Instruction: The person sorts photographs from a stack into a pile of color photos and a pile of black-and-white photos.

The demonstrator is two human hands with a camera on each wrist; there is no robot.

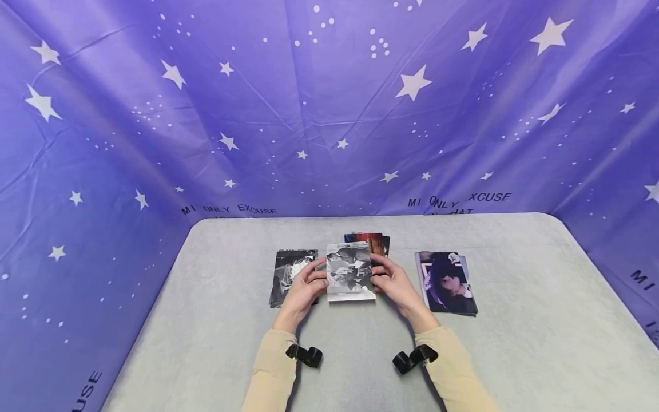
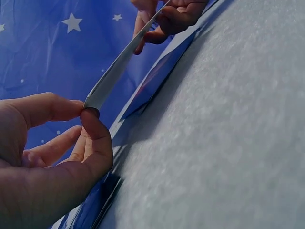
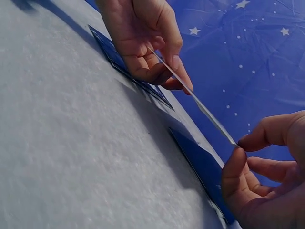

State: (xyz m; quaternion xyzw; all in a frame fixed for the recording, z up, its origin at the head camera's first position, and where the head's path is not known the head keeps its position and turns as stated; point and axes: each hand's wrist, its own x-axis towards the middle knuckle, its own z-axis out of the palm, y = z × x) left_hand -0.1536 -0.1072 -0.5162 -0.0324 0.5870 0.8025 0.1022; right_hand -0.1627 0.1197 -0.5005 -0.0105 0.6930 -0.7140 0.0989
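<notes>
A black-and-white photo card (image 1: 349,269) is held a little above the table by both hands, one at each side edge. My left hand (image 1: 302,290) pinches its left edge between thumb and fingertips. On the opposite edge, my right hand (image 1: 395,286) does the same. Both wrist views show the held card (image 2: 119,64) edge-on as a thin, tilted sheet; whether it is one card or a few together, I cannot tell. Under and beside the left hand lies a pile of dark photo cards (image 1: 282,280), partly covered by the fingers.
Behind the held card lies a pile of red and dark cards (image 1: 378,241), partly hidden. To the right sits another pile with a purple-toned portrait (image 1: 445,283) on top. The grey table (image 1: 515,355) meets a purple star-patterned cloth (image 1: 309,114) at its back and sides.
</notes>
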